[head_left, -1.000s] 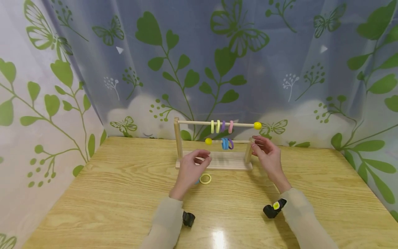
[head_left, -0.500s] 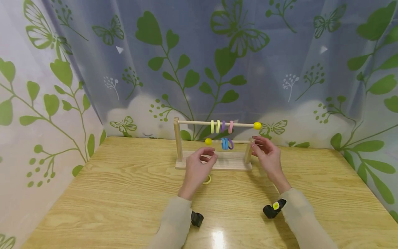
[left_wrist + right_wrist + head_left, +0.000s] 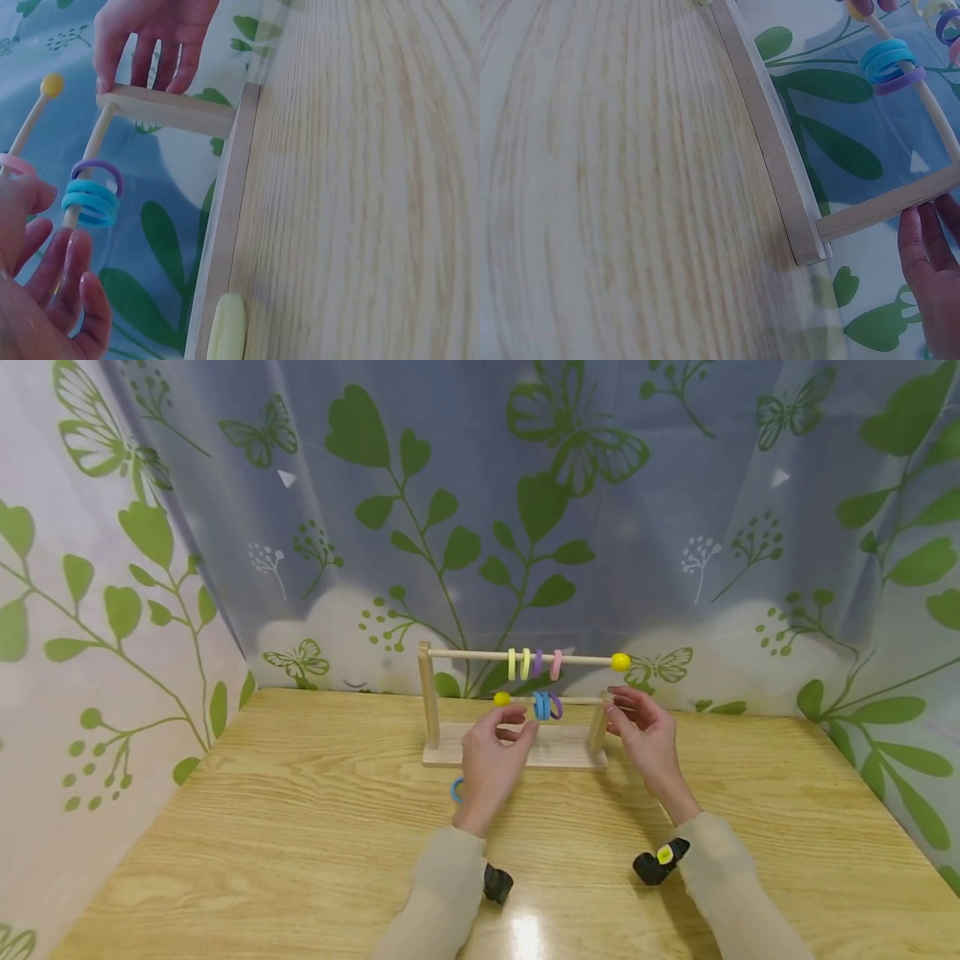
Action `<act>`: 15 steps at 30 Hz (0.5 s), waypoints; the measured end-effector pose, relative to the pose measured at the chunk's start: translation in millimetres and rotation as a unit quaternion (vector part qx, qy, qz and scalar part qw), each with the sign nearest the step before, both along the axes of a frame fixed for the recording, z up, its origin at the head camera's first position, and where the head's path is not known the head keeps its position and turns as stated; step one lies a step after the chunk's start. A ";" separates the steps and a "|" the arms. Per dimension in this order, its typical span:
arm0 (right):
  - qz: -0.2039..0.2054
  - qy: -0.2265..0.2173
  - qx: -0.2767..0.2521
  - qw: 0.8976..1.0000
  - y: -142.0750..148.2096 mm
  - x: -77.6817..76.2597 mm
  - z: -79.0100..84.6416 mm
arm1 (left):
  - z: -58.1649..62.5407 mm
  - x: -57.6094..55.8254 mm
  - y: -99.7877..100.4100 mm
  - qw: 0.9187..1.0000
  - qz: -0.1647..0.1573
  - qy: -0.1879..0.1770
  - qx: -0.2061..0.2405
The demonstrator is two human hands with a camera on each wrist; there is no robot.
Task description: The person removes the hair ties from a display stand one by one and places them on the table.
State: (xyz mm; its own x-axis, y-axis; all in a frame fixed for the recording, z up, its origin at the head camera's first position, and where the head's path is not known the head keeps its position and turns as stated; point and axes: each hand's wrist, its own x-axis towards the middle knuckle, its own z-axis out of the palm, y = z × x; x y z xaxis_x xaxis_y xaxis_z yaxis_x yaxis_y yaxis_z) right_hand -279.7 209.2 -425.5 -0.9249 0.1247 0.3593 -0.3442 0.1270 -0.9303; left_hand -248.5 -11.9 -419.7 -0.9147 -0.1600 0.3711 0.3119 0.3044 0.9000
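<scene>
In the head view a wooden stand (image 3: 442,756) has two rods. Light yellow, purple and pink rings hang on the upper rod (image 3: 472,655). Blue rings (image 3: 90,201) and a purple ring (image 3: 112,169) hang on the lower rod (image 3: 96,142). My left hand (image 3: 495,760) is in front of the lower rod near its yellow end knob (image 3: 502,699), fingers loosely bent, holding nothing that I can see. My right hand (image 3: 648,739) touches the short post (image 3: 889,202), fingertips lying along its outer side. A blue ring (image 3: 456,790) on the table is partly hidden by my left arm.
A yellow ring (image 3: 227,330) lies on the table (image 3: 300,843) by the stand's base, hidden in the head view. Printed curtains (image 3: 480,485) rise behind the table. Both wrists carry small black cameras.
My left hand has moved right along the front of the stand. It uncovers the blue ring on the table and covers the yellow one. The right hand stays at the post.
</scene>
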 end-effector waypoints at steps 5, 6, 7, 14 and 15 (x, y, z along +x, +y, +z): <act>0.002 -0.001 -0.009 1.000 -0.1 -0.2 -1.1 | -0.6 -1.3 5.4 1.000 0.011 -0.003 0.002; 0.002 -0.002 -0.009 1.000 -0.2 -0.1 -1.3 | -0.9 -1.4 6.4 1.000 0.013 -0.003 0.002; 0.002 -0.003 -0.010 1.000 -0.2 0.0 -1.5 | -1.4 -1.8 7.4 1.000 0.014 -0.003 0.003; -0.002 0.000 -0.013 1.000 -0.9 -0.9 -1.3 | -3.3 -4.1 14.8 0.999 0.037 -0.007 -0.002; -0.003 0.001 -0.014 1.000 -1.1 -1.2 -1.3 | -3.3 -4.8 16.0 0.999 0.042 -0.007 -0.003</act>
State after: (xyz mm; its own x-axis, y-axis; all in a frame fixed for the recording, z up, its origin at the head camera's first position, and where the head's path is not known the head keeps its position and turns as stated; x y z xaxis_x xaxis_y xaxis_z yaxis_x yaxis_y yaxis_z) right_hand -280.9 208.2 -426.8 -0.9234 0.1399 0.3576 -0.3454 0.1039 -0.9327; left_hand -253.3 4.1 -423.0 -0.9037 -0.2337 0.3586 0.2719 0.3336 0.9026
